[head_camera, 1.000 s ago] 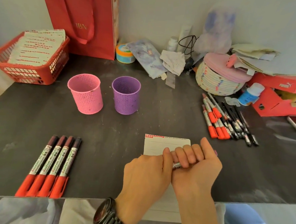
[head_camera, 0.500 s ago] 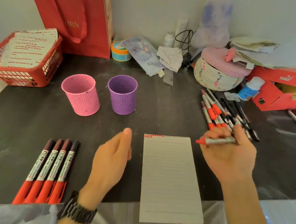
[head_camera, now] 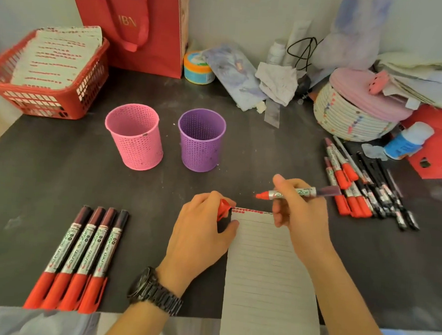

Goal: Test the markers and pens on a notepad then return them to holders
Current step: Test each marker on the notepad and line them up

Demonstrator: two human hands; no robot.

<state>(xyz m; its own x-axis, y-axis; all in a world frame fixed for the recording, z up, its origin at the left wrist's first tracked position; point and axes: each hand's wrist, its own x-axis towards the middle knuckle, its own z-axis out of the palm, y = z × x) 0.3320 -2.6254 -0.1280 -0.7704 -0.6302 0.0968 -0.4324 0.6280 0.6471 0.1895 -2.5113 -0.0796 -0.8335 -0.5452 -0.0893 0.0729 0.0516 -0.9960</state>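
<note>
Lying across the near edge of the worktop [head_camera: 45, 182], the notepad [head_camera: 265, 273] hangs partly over it, blank but for red marks along its far edge. At its far left corner the left hand [head_camera: 197, 238] pinches a red cap [head_camera: 223, 209]. The right hand [head_camera: 299, 218] grips the uncapped marker [head_camera: 291, 192] just above the far edge, tip pointing left. The step in hand looks like the test stroke: next the tip must drop onto the paper while the left hand steadies the pad. Four capped markers [head_camera: 80, 257] lie in a row at the near left corner. Mid-worktop stand the pink holder [head_camera: 135, 138] and purple holder [head_camera: 200, 142], with open room around them. A pile of markers and pens [head_camera: 368, 192] crowds the right side; clutter lines the far edge.
</note>
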